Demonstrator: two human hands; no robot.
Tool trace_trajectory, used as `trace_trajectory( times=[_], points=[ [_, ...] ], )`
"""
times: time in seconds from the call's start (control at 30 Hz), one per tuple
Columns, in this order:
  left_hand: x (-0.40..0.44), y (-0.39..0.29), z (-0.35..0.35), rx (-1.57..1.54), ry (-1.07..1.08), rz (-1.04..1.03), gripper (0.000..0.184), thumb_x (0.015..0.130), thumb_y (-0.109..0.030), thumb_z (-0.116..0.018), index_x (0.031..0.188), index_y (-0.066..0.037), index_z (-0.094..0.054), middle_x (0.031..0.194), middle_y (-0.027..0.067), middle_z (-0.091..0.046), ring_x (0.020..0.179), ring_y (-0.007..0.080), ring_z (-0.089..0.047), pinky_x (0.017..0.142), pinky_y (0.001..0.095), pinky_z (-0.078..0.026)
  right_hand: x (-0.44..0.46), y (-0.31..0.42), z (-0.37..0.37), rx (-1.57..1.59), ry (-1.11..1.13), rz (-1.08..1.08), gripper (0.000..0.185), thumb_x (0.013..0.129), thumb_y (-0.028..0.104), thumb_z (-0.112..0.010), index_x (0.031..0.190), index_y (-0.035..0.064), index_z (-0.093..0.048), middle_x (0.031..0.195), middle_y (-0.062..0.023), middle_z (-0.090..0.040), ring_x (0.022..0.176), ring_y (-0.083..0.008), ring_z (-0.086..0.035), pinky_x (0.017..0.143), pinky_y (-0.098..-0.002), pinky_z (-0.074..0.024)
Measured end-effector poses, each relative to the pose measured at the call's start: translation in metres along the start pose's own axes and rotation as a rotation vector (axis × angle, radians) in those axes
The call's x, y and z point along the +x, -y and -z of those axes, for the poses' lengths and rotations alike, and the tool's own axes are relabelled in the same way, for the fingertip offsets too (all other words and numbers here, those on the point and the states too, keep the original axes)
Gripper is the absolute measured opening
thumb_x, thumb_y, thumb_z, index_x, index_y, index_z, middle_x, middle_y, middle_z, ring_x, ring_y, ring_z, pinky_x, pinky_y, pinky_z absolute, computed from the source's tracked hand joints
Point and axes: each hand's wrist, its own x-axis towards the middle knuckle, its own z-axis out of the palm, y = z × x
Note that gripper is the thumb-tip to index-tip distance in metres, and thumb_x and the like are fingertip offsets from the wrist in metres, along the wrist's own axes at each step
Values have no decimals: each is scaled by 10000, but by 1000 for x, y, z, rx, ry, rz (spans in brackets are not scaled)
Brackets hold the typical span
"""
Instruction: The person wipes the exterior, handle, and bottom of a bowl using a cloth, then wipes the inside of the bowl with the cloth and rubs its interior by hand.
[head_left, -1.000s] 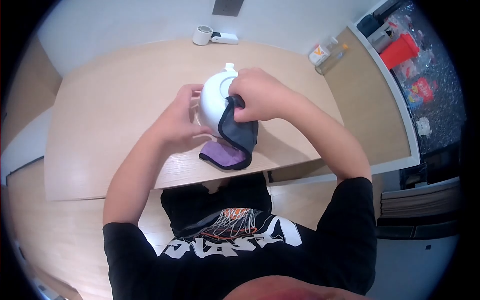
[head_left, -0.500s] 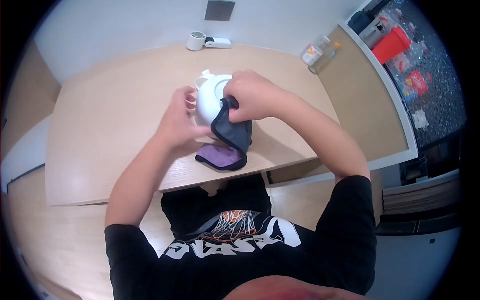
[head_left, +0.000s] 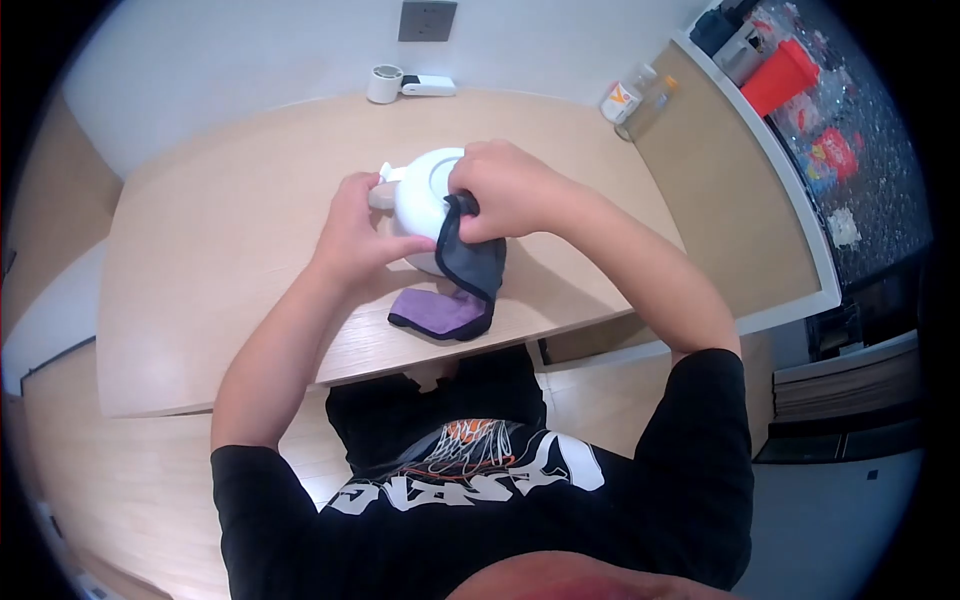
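Note:
A white round pot (head_left: pixel 418 205), teapot-like, is tipped so that its ringed base shows; a white part sticks out at its left. My left hand (head_left: pixel 352 228) grips its left side, the thumb lying across the near face. My right hand (head_left: pixel 508 192) is closed on a grey and purple cloth (head_left: pixel 472 265) and presses against the pot's right side. The cloth hangs down the near side, its purple face turned up on the desk. The right fingertips are partly hidden.
The wooden desk (head_left: pixel 220 240) has its front edge close to my body. At the back wall stand a small white cylindrical device (head_left: pixel 384 84) and a white flat item (head_left: pixel 430 86). Bottles (head_left: pixel 622 103) stand at the back right by a low partition (head_left: pixel 715 180). Beyond it is a red container (head_left: pixel 780 78).
The pot has turned, its protruding part moving left and down. My left fingers have closed in on its side, the thumb now on its surface. My right hand keeps the cloth in about the same place.

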Motion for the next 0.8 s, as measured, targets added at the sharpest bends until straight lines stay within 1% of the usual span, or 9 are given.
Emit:
trace_trajectory(
  times=[0.1, 0.2, 0.3, 0.4, 0.5, 0.57, 0.67, 0.7, 0.8],
  points=[
    [-10, -16, -5, 402, -56, -94, 1036, 526, -381, -953, 1314, 48, -436, 1310, 198, -467, 1214, 292, -497, 1004, 414, -433, 6, 6, 5, -26, 17, -45, 260, 642, 252, -700, 716, 4, -672, 731, -172, -646, 773, -343, -619, 726, -422, -507],
    [-18, -23, 6, 417, -20, -113, 727, 664, -314, -890, 1194, 47, -547, 1171, 180, -586, 1071, 254, -594, 890, 383, -499, 7, 3, 5, -59, 50, -94, 261, 638, 251, -701, 712, 2, -671, 733, -178, -650, 766, -352, -619, 723, -421, -509],
    [-2, -12, 32, 37, 117, 251, 375, 783, -178, -797, 1041, 39, -634, 929, 124, -677, 852, 197, -652, 763, 323, -534, -1, -8, 5, -88, 16, -116, 263, 638, 249, -701, 731, 3, -682, 730, -175, -652, 775, -353, -620, 733, -417, -511],
    [-2, -20, 37, 68, 190, 285, 148, 830, -56, -720, 947, 21, -671, 755, 63, -679, 699, 162, -643, 674, 285, -537, -5, -14, 3, -53, -29, -82, 264, 649, 252, -697, 751, 9, -694, 716, -171, -648, 781, -351, -622, 741, -418, -513],
    [-8, -23, 28, -46, 313, 327, 119, 856, -22, -677, 966, 20, -664, 833, 75, -676, 772, 158, -644, 708, 285, -533, -3, -9, 2, -45, 5, -74, 268, 659, 255, -694, 764, 8, -699, 714, -172, -651, 776, -348, -628, 738, -422, -515],
    [-16, -28, 17, -310, 327, 369, 136, 885, 12, -617, 1020, 20, -638, 865, 77, -667, 805, 156, -638, 735, 290, -527, 4, -1, 4, -63, 31, -88, 272, 660, 257, -695, 760, 5, -697, 715, -175, -656, 756, -349, -636, 721, -426, -520],
    [-28, -22, 1, -638, 401, 387, 188, 913, 51, -548, 1094, 16, -582, 896, 83, -650, 844, 158, -629, 772, 302, -516, 12, 9, 10, -37, 63, -220, 280, 654, 265, -699, 754, 3, -697, 718, -180, -667, 720, -348, -650, 689, -427, -528],
    [-29, -20, -3, -739, 435, 385, 207, 919, 63, -529, 1117, 14, -561, 904, 85, -644, 856, 159, -625, 785, 307, -513, 14, 6, 4, -48, -5, -200, 287, 655, 283, -694, 739, 9, -699, 711, -182, -668, 690, -348, -656, 670, -423, -534],
    [-27, -21, -6, -609, 496, 367, 221, 926, 65, -505, 1136, -1, -523, 880, 81, -634, 839, 167, -624, 786, 320, -509, 22, 14, 2, -47, -19, -235, 293, 666, 298, -680, 734, 14, -702, 716, -183, -669, 702, -344, -659, 683, -420, -537]
  ],
)
